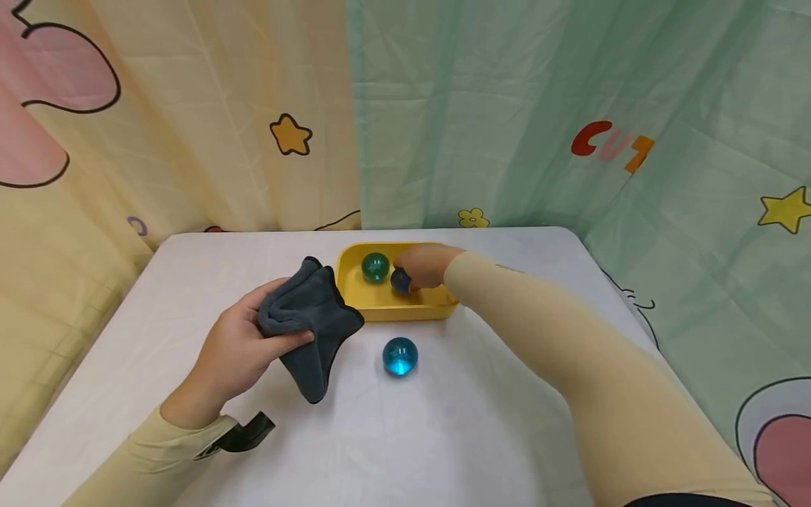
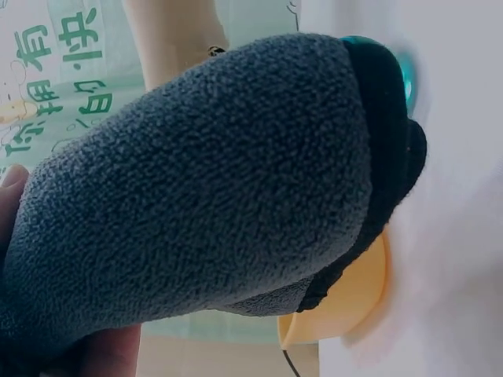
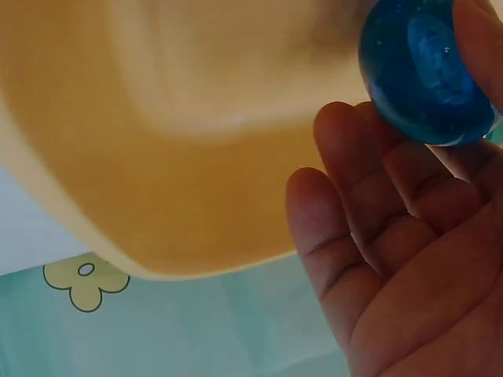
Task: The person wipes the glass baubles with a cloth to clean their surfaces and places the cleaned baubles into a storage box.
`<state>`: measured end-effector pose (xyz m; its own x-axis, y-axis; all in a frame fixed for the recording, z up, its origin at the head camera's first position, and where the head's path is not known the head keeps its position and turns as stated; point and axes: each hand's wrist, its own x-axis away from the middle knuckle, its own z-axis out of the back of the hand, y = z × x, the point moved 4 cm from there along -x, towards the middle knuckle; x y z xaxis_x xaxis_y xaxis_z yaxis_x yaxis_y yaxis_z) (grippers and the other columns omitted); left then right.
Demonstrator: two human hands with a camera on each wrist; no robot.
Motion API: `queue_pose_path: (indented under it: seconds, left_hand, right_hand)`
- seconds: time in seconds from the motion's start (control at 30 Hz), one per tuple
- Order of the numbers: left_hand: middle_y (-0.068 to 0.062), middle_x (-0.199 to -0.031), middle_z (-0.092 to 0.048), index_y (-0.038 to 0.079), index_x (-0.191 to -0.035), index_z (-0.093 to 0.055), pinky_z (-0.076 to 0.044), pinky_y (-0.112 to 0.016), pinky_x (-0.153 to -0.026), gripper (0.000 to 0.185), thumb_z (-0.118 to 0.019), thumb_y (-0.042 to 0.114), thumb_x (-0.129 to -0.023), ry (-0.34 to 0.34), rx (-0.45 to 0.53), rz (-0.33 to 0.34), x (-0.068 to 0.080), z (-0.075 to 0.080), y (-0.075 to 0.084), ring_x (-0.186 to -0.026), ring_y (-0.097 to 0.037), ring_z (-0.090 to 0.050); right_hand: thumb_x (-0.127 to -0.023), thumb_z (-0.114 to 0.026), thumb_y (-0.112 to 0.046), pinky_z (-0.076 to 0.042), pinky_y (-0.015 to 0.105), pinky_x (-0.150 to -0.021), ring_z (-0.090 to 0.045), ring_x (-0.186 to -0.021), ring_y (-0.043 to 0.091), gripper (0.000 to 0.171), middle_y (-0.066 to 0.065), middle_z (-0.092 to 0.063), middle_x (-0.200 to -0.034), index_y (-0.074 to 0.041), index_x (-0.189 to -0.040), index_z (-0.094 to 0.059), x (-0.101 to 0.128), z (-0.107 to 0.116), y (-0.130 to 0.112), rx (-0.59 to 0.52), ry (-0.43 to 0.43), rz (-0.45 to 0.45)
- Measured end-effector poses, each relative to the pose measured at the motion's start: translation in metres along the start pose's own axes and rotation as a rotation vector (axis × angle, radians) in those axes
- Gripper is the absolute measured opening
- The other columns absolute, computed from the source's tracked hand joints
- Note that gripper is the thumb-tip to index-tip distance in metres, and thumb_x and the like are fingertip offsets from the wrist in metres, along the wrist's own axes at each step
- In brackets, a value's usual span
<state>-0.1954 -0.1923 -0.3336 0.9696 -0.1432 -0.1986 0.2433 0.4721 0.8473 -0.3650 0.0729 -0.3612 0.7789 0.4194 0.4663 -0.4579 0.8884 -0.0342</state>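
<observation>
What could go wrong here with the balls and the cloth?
The right hand pinches the dark blue ball only at the fingertips; it might slip and bounce in the yellow tray. The light blue ball lies loose on the table and could roll if the grey cloth brushes it.

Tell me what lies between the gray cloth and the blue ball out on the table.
Nothing: in the head view, only bare white table lies between the gray cloth, held in the left hand, and the blue ball. The yellow tray sits farther back.
</observation>
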Motion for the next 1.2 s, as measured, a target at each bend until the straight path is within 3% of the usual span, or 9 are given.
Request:
queue_pose_path:
  seconds: [0.33, 0.73, 1.2]
  left_hand:
    - [-0.011, -0.140, -0.069, 0.015, -0.151, -0.055, -0.055, -0.010, -0.088, 0.078, -0.092, 0.019, -0.083, -0.009, -0.026, -0.008, 0.000, -0.004, 0.001, -0.104, 0.009, -0.067]
    - [-0.010, -0.142, -0.067, 0.015, -0.150, -0.056, -0.053, -0.009, -0.090, 0.076, -0.092, 0.020, -0.083, -0.013, -0.031, -0.009, 0.001, -0.008, 0.004, -0.107, 0.008, -0.065]
    - [-0.010, -0.140, -0.069, 0.016, -0.150, -0.056, -0.055, -0.011, -0.089, 0.076, -0.092, 0.018, -0.082, -0.017, -0.009, -0.022, 0.003, -0.009, 0.003, -0.105, 0.005, -0.067]
  right_hand:
    - [-0.102, -0.072, -0.022, -0.043, 0.047, -0.123, -0.060, -0.126, 0.024, 0.050, 0.004, -0.064, -0.145, -0.019, -0.149, -0.057, -0.006, -0.004, -0.002, 0.083, -0.020, -0.009]
    - [-0.098, -0.077, -0.026, -0.050, 0.040, -0.116, -0.064, -0.112, 0.021, 0.042, 0.004, -0.071, -0.131, -0.013, -0.137, -0.066, -0.003, -0.003, -0.009, 0.184, 0.015, 0.033]
    - [-0.098, -0.077, -0.028, -0.049, 0.041, -0.117, -0.063, -0.111, 0.021, 0.042, 0.003, -0.071, -0.131, -0.014, -0.136, -0.067, -0.004, -0.005, -0.010, 0.184, 0.005, -0.016]
